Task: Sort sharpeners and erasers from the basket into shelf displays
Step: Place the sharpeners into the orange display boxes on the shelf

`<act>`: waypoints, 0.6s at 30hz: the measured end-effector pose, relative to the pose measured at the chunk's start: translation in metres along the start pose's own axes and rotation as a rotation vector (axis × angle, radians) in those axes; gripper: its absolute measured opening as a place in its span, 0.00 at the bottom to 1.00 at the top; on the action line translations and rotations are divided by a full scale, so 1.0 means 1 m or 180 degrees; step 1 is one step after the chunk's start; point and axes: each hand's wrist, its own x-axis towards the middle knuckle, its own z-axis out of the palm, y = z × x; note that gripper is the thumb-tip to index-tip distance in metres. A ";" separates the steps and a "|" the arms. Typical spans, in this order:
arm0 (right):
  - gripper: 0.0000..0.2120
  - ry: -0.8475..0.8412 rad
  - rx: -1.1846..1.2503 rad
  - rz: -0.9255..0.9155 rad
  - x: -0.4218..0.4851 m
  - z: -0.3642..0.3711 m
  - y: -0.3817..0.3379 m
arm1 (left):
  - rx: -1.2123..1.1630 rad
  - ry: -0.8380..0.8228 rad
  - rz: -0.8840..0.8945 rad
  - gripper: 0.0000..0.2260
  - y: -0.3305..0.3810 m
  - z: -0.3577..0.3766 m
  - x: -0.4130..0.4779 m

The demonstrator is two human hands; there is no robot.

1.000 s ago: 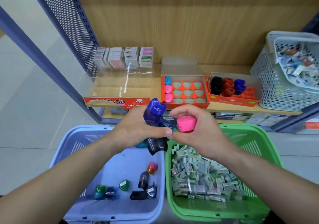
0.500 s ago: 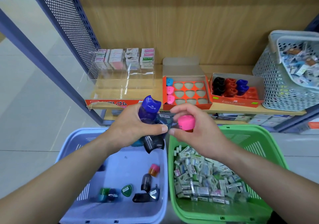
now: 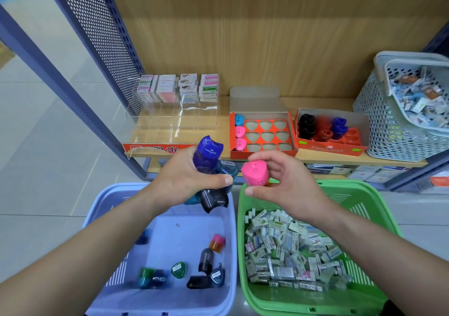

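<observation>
Sharpeners [image 3: 209, 161] sit bunched in the left hand [image 3: 182, 178], whose fingers curl tightly round them. We see a purple sharpener [image 3: 210, 146] sticking up from the fist and a black sharpener [image 3: 215, 199] hanging below it. The right hand [image 3: 290, 188] pinches a single pink sharpener [image 3: 255, 172] between thumb and fingertips. Both hands are close together, just in front of the front edge of the shelf [image 3: 364, 162].

Below them we find a blue basket [image 3: 97, 208] with loose sharpeners [image 3: 206, 258] near its right wall. Touching it on the right is a green basket [image 3: 340, 187] heaped with erasers [image 3: 286, 250].

At the shelf's front edge stands an orange tray [image 3: 264, 134] with three sharpeners in its left column. A red box [image 3: 328, 148] is beside it, a clear display [image 3: 175, 123] to its left, and a grey basket [image 3: 386, 130] at the right end.
</observation>
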 end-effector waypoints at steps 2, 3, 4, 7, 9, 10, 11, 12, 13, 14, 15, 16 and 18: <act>0.27 -0.0001 -0.0058 -0.0102 -0.001 -0.001 -0.002 | 0.0015 -0.0035 -0.0011 0.25 -0.001 -0.001 0.001; 0.26 -0.0019 -0.0126 -0.0142 -0.001 -0.002 -0.003 | 0.0018 -0.0042 -0.0023 0.22 -0.001 -0.001 0.001; 0.26 -0.0038 -0.0197 -0.0167 -0.001 -0.002 -0.003 | 0.0020 -0.0039 -0.0028 0.18 0.000 -0.001 0.001; 0.24 -0.0010 -0.0321 -0.0127 0.000 -0.003 0.003 | 0.0036 -0.0042 -0.0015 0.15 0.002 0.000 0.001; 0.21 0.0013 -0.0312 -0.0102 0.000 -0.003 0.009 | 0.0046 -0.0028 0.0003 0.14 0.004 0.001 0.001; 0.20 0.0016 -0.0360 -0.0096 -0.001 -0.003 0.011 | 0.0054 -0.0025 0.0014 0.13 0.003 0.001 0.002; 0.20 0.0010 -0.0438 -0.0084 -0.001 -0.003 0.012 | 0.0065 -0.0027 0.0032 0.13 0.004 0.001 0.002; 0.21 -0.0011 -0.0509 -0.0066 -0.002 -0.003 0.011 | 0.0067 -0.0026 0.0049 0.13 0.004 0.001 0.002; 0.22 -0.0026 -0.0534 -0.0034 -0.003 -0.003 0.011 | 0.0075 -0.0021 0.0062 0.13 0.004 0.001 0.003; 0.22 -0.0035 -0.0507 -0.0008 -0.003 -0.003 0.011 | 0.0075 -0.0013 0.0070 0.13 0.004 0.000 0.003; 0.21 -0.0033 -0.0431 0.0028 -0.003 -0.003 0.011 | 0.0085 0.0002 0.0067 0.13 0.005 -0.001 0.002; 0.21 -0.0024 -0.0314 0.0072 -0.003 -0.003 0.012 | 0.0106 0.0022 0.0061 0.13 0.004 -0.003 0.003; 0.23 0.0010 -0.0138 0.0180 -0.002 -0.005 0.012 | 0.0168 0.0065 0.0049 0.14 0.001 -0.006 0.004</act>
